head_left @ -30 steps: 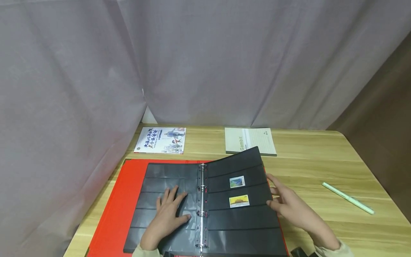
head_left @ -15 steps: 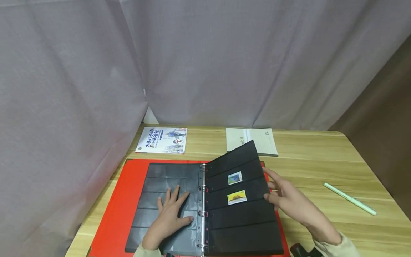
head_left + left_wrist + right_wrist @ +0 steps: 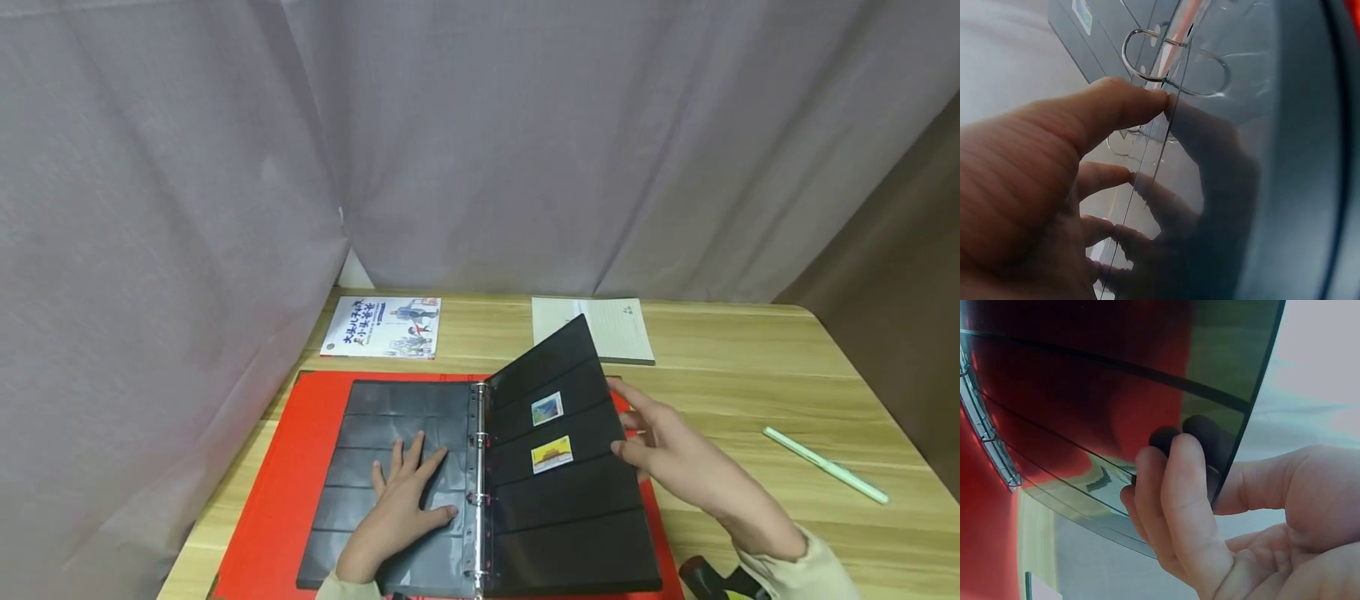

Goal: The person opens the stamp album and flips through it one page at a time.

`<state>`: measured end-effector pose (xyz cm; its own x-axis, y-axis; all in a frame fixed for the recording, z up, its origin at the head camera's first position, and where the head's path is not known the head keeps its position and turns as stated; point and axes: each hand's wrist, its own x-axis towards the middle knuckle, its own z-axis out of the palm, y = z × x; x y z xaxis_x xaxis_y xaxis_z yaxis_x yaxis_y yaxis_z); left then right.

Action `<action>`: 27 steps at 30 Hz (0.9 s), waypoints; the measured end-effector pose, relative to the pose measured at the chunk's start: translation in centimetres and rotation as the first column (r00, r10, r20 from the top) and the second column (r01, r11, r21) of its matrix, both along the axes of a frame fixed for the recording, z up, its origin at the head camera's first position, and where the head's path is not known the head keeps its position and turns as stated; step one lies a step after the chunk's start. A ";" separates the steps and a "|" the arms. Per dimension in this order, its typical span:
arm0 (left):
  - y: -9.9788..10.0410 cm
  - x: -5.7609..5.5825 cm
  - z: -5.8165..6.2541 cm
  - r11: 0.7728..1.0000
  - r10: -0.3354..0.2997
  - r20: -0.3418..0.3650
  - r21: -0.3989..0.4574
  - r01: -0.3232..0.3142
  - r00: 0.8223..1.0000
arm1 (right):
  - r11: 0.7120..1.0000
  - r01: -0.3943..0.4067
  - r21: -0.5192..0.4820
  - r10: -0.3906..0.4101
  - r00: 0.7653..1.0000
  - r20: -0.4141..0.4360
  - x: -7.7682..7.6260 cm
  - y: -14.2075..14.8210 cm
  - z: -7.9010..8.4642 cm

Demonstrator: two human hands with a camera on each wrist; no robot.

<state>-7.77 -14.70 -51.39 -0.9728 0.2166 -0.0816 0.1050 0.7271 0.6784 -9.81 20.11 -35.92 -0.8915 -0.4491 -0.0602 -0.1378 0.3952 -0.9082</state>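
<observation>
A red ring binder [image 3: 262, 492] lies spread on the table with black pocket pages. My left hand [image 3: 397, 508] rests with spread fingers on the left-hand page [image 3: 367, 429]; the left wrist view shows its fingertips on the glossy page beside a metal ring [image 3: 1141, 56]. My right hand [image 3: 667, 450] pinches the outer edge of the right-hand page [image 3: 562, 542], which is tilted up from the cover. In the right wrist view, several fingers [image 3: 1185, 481] lie against the page's back, with the thumb on its other side. That page holds a blue-green stamp [image 3: 547, 408] and a yellow stamp [image 3: 552, 455].
At the back left of the table [image 3: 720, 358] lies a picture-covered booklet [image 3: 382, 327]. A pale notebook [image 3: 618, 329] lies behind the raised page, partly hidden by it. A light green pen [image 3: 825, 465] lies on the right. Grey cloth [image 3: 480, 150] hangs behind.
The right hand has lifted the right-hand page's outer edge higher and moved it slightly left. The left hand stays on the left page.
</observation>
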 end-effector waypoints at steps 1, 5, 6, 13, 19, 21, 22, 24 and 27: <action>0.0 0.0 0.0 1.000 0.000 0.001 0.001 0.000 1.000 | 1.000 -0.005 0.000 0.005 1.000 0.000 0.0 0.0 0.2; 0.2 0.0 0.0 1.000 0.003 0.000 0.001 -0.003 1.000 | 1.000 -0.015 0.013 0.015 1.000 -0.011 -0.1 -0.3 1.0; 0.2 0.0 0.0 1.000 0.003 0.001 0.001 -0.003 1.000 | 1.000 -0.018 0.014 0.018 1.000 -0.013 -0.1 -0.4 1.1; 0.2 0.1 0.2 1.000 -0.003 -0.001 0.020 0.003 1.000 | 0.999 -0.021 0.041 0.021 1.000 -0.009 -0.2 -1.3 2.2; 0.3 0.1 0.0 1.000 -0.010 -0.005 0.020 0.010 1.000 | 0.997 -0.027 0.067 0.028 1.000 -0.008 -0.1 -2.3 3.1; 0.2 0.1 0.0 1.000 -0.011 0.002 0.021 0.011 1.000 | 0.997 -0.031 0.067 0.032 0.999 -0.016 -0.1 -2.8 3.4; 0.2 0.1 0.1 1.000 -0.011 0.008 0.019 0.011 1.000 | 0.997 -0.030 0.071 0.031 0.999 -0.017 -0.1 -3.0 3.6; 0.1 0.1 0.3 1.000 -0.012 0.014 0.023 0.012 1.000 | 0.998 -0.036 0.060 0.036 0.999 -0.011 -0.2 -3.5 3.9; -0.1 0.1 1.0 0.999 -0.003 0.019 0.047 0.002 1.000 | 0.998 -0.048 0.049 0.049 0.999 -0.019 -0.2 -4.2 4.2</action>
